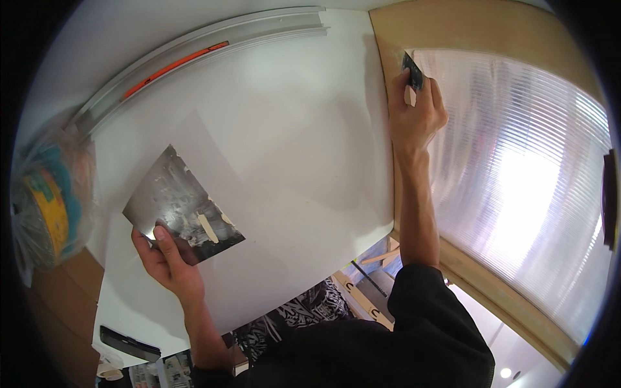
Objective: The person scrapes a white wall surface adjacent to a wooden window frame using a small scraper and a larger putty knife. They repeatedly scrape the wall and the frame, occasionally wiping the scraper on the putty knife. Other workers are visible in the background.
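Note:
My left hand [170, 264] grips a thin, shiny metal plate [165, 194] by its lower left edge, thumb on top. Smears cover the plate, and a strip of beige filler paste [208, 229] lies near its right corner. High on the right, my right hand [422, 116] pinches a small dark scraper blade [413, 72]. The blade meets a tan wooden frame [436, 24] at the corner of a ribbed translucent panel [465, 145]. A pale patch shows below the blade between thumb and fingers; whether it is paste or part of the scraper, I cannot tell.
Beneath my hands spreads a white surface [301, 160]. Along its far edge, a white channel [271, 24] holds an orange strip-shaped tool [174, 70]. At left sits a plastic bag with rolls of tape [48, 208]. A black phone-like object [130, 343] lies at the near left corner.

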Demonstrator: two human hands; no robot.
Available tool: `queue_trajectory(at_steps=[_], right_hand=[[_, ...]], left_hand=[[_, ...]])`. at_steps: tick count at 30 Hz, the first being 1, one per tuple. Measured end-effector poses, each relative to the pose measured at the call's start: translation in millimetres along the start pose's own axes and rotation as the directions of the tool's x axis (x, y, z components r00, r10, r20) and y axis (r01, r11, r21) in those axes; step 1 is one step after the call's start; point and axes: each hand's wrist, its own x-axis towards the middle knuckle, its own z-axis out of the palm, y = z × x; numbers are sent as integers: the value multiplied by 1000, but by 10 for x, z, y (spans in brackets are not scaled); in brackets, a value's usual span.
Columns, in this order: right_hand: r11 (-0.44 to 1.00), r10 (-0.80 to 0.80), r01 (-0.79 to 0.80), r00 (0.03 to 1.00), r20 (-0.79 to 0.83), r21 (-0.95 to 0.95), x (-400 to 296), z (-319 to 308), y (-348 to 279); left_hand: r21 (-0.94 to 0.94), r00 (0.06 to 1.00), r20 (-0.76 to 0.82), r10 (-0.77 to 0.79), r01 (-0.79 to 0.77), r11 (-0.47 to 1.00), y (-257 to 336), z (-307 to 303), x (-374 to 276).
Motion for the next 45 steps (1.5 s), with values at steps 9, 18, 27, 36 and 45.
queue_trajectory(at_steps=[9, 18, 27, 36, 45], right_hand=[[996, 75, -74, 997, -6, 44, 1, 30, -9], [971, 186, -176, 982, -45, 163, 32, -22, 9], [955, 188, -192, 981, 40, 224, 69, -54, -25], [896, 338, -355, 935, 109, 266, 57, -123, -25], [995, 53, -62, 993, 108, 79, 82, -59, 54]], left_hand=[[10, 997, 17, -71, 71, 997, -78, -117, 8], [-2, 996, 88, -10, 10, 1000, -109, -158, 27], [17, 995, 96, 11, -12, 1000, -99, -160, 9], [-30, 995, 96, 13, -10, 1000, -117, -184, 14], [-19, 993, 114, 9, -7, 1000, -90, -151, 16]])
